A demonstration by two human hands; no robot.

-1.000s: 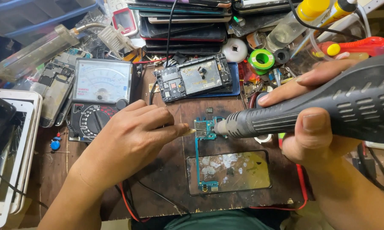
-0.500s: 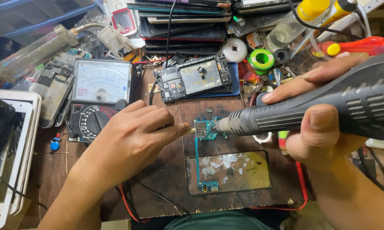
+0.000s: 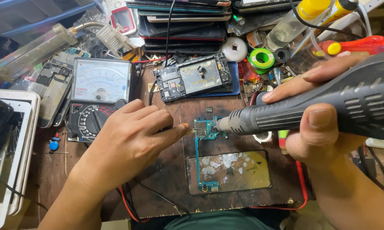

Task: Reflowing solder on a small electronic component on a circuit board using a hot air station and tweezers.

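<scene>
From the head view we count one hot-air gun (image 3: 328,106), gripped in our right hand (image 3: 324,127), nozzle just at the one teal board (image 3: 205,130) between our hands. Our left hand (image 3: 132,140) pinches something thin at the board's left edge; we cannot tell what. Above the left hand sits one meter (image 3: 99,91); beyond the board, one opened phone (image 3: 194,76). Below lies one glass panel (image 3: 230,170). Since half a second ago, neither hand nor nozzle has visibly shifted.

head view, looking down, close over workbench (image 3: 158,187)
</scene>
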